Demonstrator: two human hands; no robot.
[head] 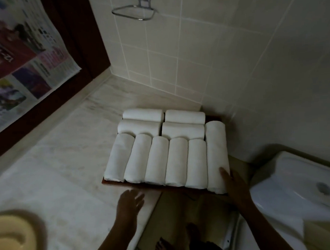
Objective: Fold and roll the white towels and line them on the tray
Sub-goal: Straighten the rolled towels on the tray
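A dark wooden tray (pixel 113 183) sits on the pale marble counter, filled with several rolled white towels (pixel 156 159). Some rolls lie crosswise at the back, the others run front to back along the near side. The longest roll (pixel 216 154) lies at the tray's right edge. My right hand (pixel 233 186) rests against the near end of that roll at the tray's front right corner, thumb on the towel. My left hand (pixel 130 203) hovers, fingers spread, just in front of the tray's near edge and holds nothing.
A white sink (pixel 301 190) is at the right. A yellow plastic basin (pixel 13 239) sits at the lower left. Tiled walls meet behind the tray, with a chrome rack (pixel 135 13) above. Newspaper (pixel 19 56) hangs at the left. Bare feet show below.
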